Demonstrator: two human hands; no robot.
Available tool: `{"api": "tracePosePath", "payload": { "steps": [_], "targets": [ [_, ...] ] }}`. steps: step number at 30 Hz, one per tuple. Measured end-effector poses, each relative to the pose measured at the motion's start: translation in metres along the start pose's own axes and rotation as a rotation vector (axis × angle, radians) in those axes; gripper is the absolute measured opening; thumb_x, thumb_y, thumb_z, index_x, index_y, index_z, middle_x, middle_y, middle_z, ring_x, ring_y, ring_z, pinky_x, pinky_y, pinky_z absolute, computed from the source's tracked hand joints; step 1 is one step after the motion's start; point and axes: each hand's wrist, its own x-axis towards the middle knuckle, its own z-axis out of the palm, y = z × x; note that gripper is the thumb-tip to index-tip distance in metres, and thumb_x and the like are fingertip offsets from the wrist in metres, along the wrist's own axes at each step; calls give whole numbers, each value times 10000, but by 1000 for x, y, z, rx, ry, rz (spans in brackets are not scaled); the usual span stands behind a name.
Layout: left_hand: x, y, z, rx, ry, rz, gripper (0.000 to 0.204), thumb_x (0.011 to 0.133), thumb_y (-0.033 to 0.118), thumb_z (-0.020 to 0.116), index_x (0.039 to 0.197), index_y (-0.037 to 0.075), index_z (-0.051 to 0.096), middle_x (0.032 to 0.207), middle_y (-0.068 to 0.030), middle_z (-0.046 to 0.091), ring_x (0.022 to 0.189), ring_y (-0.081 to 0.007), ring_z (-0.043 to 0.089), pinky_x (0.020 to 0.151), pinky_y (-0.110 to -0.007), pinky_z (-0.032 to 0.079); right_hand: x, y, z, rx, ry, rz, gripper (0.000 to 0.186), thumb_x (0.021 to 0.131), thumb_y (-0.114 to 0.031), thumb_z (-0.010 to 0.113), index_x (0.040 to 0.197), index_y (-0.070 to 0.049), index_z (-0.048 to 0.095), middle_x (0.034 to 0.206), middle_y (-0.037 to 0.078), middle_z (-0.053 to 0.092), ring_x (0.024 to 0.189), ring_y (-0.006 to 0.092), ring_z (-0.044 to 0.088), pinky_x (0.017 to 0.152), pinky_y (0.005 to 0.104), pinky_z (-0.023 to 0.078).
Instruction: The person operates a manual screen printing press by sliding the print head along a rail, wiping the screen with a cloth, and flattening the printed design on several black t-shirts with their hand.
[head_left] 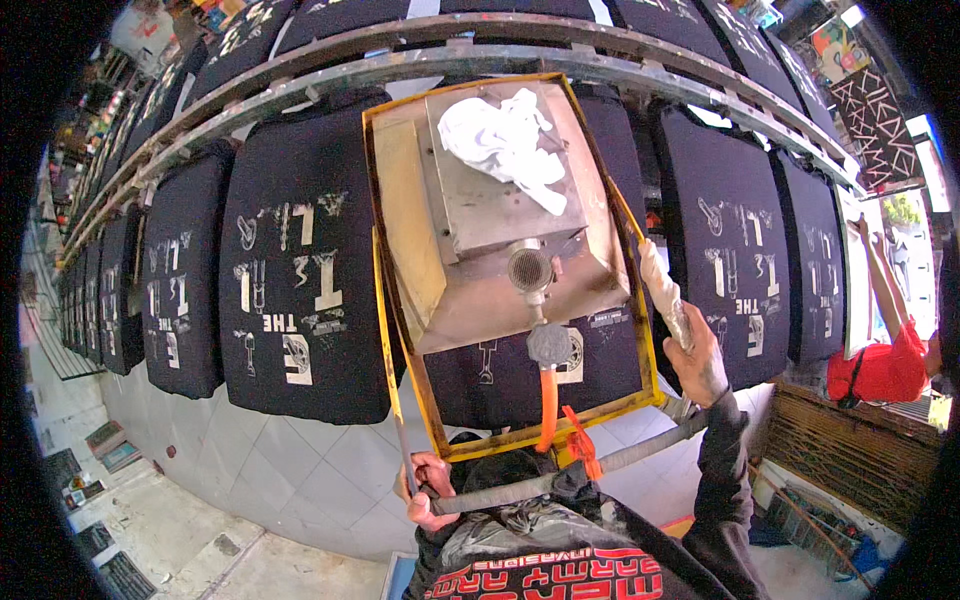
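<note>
A metal heater box [505, 235] in a yellow frame [540, 425] hangs over a printed black shirt [470, 395], covering much of it. A crumpled white cloth [500, 140] lies on the box. An orange hose [548, 410] runs down from a gray-wrapped joint below its round mesh fitting. My left hand [430, 485] is closed around the frame's lower-left handle, at the end of a gray-wrapped bar [640, 450]. My right hand [700, 365] is closed on the white-wrapped handle [662, 285] along the frame's right side.
Rows of printed black shirts on boards [290, 260] run to both sides along metal rails [350, 70]. A tiled floor [280, 460] shows below. At the right, a person in red [890, 370] stretches both arms toward a white panel; a brown slatted mat [830, 460] is beneath.
</note>
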Motion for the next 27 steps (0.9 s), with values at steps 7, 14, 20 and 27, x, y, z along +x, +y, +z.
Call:
{"api": "tracePosePath", "payload": {
  "steps": [7,14,20,27],
  "targets": [
    [2,3,11,19,107,47,654,703,530,589,899,-92,535,439,26,354,385,-79,297,409,-251,181,0,-3,2,33,7,10,522,778,-83,569,1277,-11,435,1036,235,617,969,374,616,844,405,463],
    [9,-1,24,120,215,194,713,725,596,540,871,-101,556,433,38,348,401,-76,295,410,-261,178,1,6,1,8,37,-103,527,777,-75,595,1274,-3,435,1057,243,609,978,381,603,856,414,461],
    [7,0,30,142,242,248,740,748,617,477,873,-108,564,420,38,329,389,-85,297,402,-260,194,-1,5,-1,50,-7,-131,550,799,-98,635,1301,-58,415,1086,239,625,1049,424,591,833,460,495],
    [6,-6,14,132,156,213,735,782,624,424,877,-90,573,424,37,338,386,-86,308,396,-255,218,0,10,1,36,12,-130,557,767,-75,647,1271,2,422,1050,238,615,978,389,613,847,422,474]
  ]
}}
